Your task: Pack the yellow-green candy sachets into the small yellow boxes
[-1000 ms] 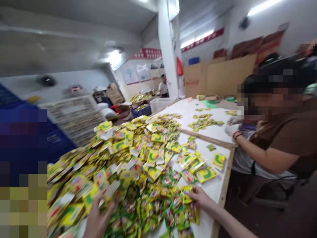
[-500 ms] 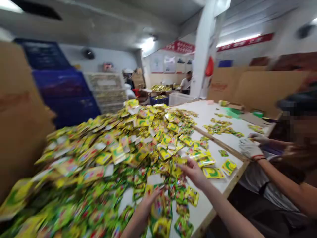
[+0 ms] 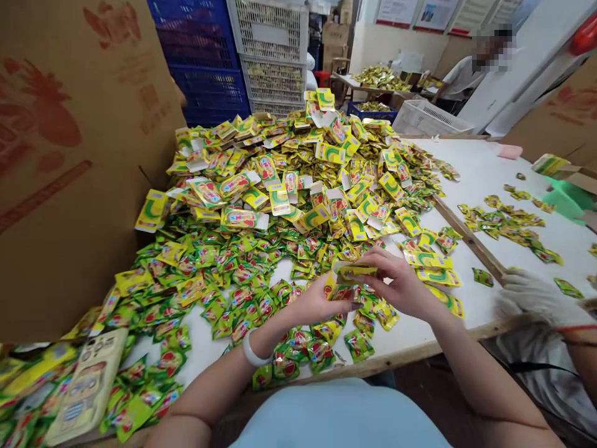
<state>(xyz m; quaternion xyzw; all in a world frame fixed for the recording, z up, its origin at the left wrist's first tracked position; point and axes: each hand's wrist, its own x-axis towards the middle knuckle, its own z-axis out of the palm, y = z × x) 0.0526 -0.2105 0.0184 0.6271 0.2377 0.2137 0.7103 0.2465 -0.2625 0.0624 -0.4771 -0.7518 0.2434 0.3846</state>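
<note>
My left hand (image 3: 314,303) is closed around a small yellow carton (image 3: 330,287) whose end stands open toward the right. At that opening, my right hand (image 3: 396,283) pinches a small yellow-green packet (image 3: 358,272), partly hidden by the fingers. Beneath both hands lie loose green and yellow packets (image 3: 284,361). Beyond them rises a large heap of printed yellow cartons (image 3: 280,199), many with white flaps sticking out. A few filled-looking yellow cartons (image 3: 431,260) lie in a row just right of my right hand.
A tall cardboard box (image 3: 84,155) stands at the left, near a phone in a beige case (image 3: 88,382). A wooden strip (image 3: 471,239) divides the white table (image 3: 448,218). A co-worker's gloved hand (image 3: 536,295) rests at the right edge. Stacked crates (image 3: 273,62) stand behind.
The view has tilted down and steadied. My hands, apart before, have come together at the open carton, the right one now holding a packet at its mouth.
</note>
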